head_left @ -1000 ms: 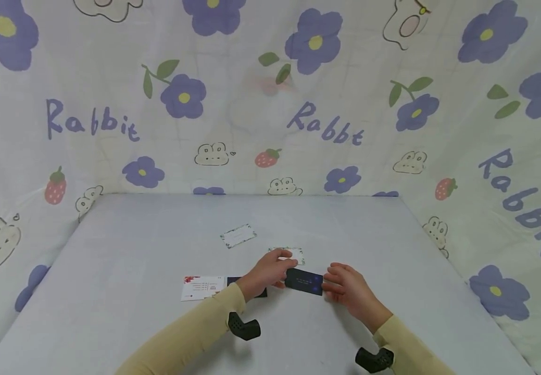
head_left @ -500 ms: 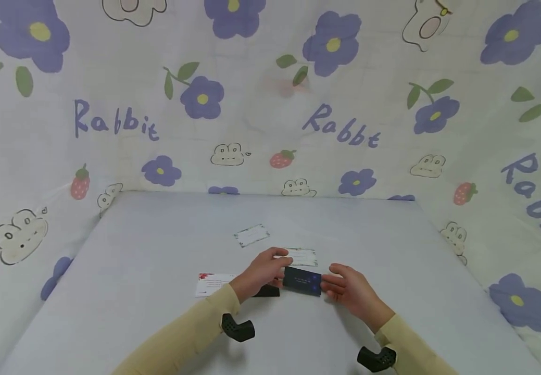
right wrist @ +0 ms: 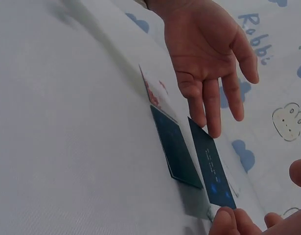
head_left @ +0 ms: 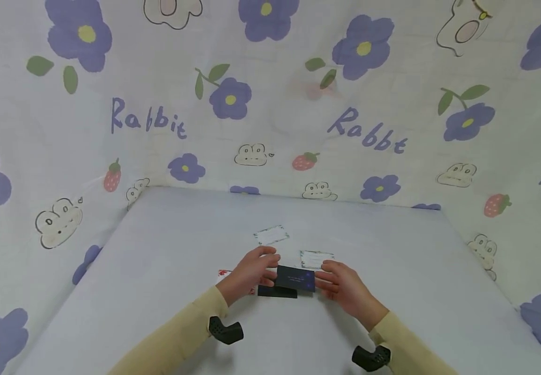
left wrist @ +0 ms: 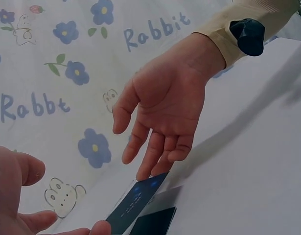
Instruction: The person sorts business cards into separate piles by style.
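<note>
"How to read the fingers?"

"As loosely spread, pinching nothing; touching opposite ends of the dark-blue card, apparently lifted, at nine o'clock with the left hand and at three with the right hand."

"How best to hold?"

"Press lightly and evenly, probably; otherwise risk bowing it by squeezing, dropping it by slackening."

"And outward?"

"Find the black card at eight, partly masked; the red-patterned card beyond nine; a leaf-bordered card at two; another white card at eleven."
</note>
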`<state>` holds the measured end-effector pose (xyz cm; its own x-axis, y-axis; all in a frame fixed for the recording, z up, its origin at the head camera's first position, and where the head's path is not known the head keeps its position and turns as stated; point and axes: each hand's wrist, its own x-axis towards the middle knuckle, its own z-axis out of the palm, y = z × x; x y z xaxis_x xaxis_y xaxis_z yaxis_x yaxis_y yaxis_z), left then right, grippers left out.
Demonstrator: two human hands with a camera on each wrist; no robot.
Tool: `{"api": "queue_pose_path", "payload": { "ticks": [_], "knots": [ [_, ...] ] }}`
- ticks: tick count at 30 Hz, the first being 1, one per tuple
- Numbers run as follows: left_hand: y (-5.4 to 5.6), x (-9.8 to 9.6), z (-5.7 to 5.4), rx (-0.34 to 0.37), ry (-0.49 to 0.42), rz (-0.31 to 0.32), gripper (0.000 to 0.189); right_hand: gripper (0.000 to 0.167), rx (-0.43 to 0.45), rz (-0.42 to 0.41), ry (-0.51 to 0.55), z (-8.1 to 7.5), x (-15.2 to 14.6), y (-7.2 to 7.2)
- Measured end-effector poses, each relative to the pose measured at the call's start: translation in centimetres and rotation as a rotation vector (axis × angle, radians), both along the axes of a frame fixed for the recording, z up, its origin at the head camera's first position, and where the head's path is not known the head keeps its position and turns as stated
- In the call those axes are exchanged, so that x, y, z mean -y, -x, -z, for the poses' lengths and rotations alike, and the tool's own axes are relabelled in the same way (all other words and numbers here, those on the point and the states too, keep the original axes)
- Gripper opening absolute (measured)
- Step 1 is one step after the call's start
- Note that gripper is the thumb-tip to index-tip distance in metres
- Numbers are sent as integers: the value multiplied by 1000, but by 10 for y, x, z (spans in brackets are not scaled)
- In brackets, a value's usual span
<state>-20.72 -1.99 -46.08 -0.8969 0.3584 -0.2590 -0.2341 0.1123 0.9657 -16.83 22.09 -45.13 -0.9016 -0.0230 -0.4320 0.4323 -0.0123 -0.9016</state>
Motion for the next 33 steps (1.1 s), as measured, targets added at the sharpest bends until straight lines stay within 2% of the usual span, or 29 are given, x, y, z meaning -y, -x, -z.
{"api": "queue_pose_path", "payload": {
  "ticks": [6,15,24,33],
  "knots": [
    [-2,19,4,18,-7,-34,54,60,16,-26,-12,-1,18,5],
    [-9,34,4,61,10,-78,54,55,5,-43,-93,2,39,11],
    [-9,32,10,89,9,-86,53,49,-11,-33,-143,5,45,9],
    [-8,31,14,106,2,-66,53,46,-15,-35,-174,6,46,9]
  ]
}}
